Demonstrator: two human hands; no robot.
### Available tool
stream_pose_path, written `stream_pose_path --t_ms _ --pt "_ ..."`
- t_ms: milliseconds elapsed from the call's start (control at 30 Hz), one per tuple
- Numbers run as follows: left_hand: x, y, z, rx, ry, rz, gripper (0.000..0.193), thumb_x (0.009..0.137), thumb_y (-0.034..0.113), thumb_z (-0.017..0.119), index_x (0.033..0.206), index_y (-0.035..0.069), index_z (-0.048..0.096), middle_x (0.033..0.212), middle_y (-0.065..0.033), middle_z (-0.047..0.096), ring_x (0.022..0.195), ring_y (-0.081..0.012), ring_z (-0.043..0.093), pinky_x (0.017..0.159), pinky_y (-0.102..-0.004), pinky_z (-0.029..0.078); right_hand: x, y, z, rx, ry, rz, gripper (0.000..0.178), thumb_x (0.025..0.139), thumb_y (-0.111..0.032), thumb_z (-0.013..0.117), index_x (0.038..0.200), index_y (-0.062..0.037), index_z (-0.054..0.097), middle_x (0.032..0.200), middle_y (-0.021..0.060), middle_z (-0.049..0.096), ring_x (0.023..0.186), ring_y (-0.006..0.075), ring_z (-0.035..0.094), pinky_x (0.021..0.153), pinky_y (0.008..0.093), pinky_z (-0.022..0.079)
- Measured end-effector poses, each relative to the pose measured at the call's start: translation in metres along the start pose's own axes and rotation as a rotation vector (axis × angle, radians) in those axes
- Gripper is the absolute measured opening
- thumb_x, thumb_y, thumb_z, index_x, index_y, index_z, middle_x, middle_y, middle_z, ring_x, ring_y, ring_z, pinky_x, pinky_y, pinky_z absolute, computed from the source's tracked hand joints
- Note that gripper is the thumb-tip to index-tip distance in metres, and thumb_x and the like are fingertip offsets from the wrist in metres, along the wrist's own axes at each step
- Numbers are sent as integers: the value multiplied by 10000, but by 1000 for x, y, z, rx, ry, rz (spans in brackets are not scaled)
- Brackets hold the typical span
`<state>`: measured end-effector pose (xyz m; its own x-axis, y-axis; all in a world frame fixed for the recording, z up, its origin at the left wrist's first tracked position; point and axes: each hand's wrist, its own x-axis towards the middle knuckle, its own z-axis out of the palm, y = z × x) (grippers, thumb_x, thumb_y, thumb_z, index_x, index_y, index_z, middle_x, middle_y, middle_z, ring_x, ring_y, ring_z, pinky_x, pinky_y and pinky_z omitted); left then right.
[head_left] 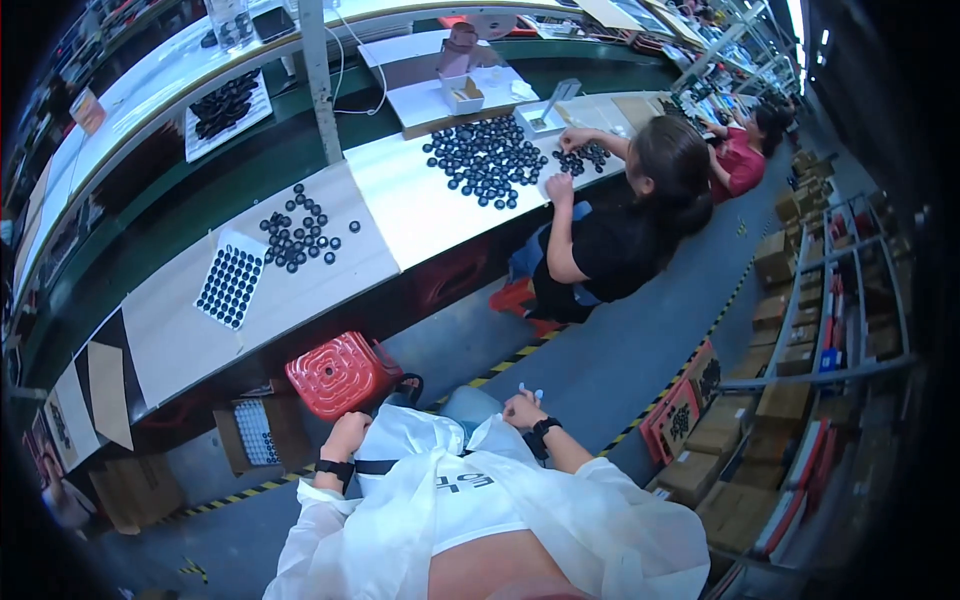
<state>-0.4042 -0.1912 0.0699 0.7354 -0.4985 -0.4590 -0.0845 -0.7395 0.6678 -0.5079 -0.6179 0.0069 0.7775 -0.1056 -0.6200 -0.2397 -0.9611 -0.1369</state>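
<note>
My left hand (348, 435) is curled beside the hem of my white shirt (400, 440), close to a red plastic stool (343, 375). Whether its fingers pinch the cloth is hidden. On the shirt's other side, my right hand (522, 410) is also bent closed, with pale tips showing at its fingers. What it holds, if anything, is too small to make out. Both wrists wear black bands. Beyond the stool, a workbench (300, 300) carries a white tray (259, 262) with rows of black round parts and a loose group of black round parts (300, 235).
A co-worker in black (610, 240) sits at the bench, hands among a pile of black round parts (485, 160). Another person in red (745, 160) is farther along. Shelving with cartons (780, 400) lines the right. An open carton (262, 435) stands under the bench.
</note>
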Motion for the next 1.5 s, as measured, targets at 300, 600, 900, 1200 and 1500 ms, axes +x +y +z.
stream_pose_path --t_ms 300,600,900,1200,1500 --pt "38 20 16 -59 40 -149 218 796 165 564 856 -2 689 840 -262 626 844 -413 621 738 -450 490 76 52 -15 397 -343 -43 224 729 -433 698 838 -246 753 1059 -7 687 1159 355 493 987 513 358" --pt "114 63 -13 137 -167 179 271 801 234 562 827 -9 677 816 -287 608 826 -436 617 676 -472 490 25 60 -25 652 -329 160 224 712 -343 700 841 -166 746 974 47 696 996 237 616 940 385 428" --pt "168 127 10 475 -866 608 297 784 257 592 860 -21 664 823 -290 605 847 -437 606 693 -474 498 -183 -31 105 857 250 627 112 638 -225 732 737 -175 722 986 -7 638 1221 272 427 1019 419 301" --pt "141 175 126 873 -1324 1073 204 806 126 539 904 -20 643 857 -283 608 863 -461 581 713 -489 488 -318 -230 238 1175 611 1156 110 624 -96 644 695 -162 697 926 69 653 1188 387 418 938 533 338" --pt "-41 234 296 1090 -1439 1359 158 807 107 507 810 12 632 829 -250 626 832 -454 593 699 -524 476 -397 -357 403 1232 591 1678 102 655 -129 622 704 -178 697 892 75 649 1108 380 473 920 508 362"
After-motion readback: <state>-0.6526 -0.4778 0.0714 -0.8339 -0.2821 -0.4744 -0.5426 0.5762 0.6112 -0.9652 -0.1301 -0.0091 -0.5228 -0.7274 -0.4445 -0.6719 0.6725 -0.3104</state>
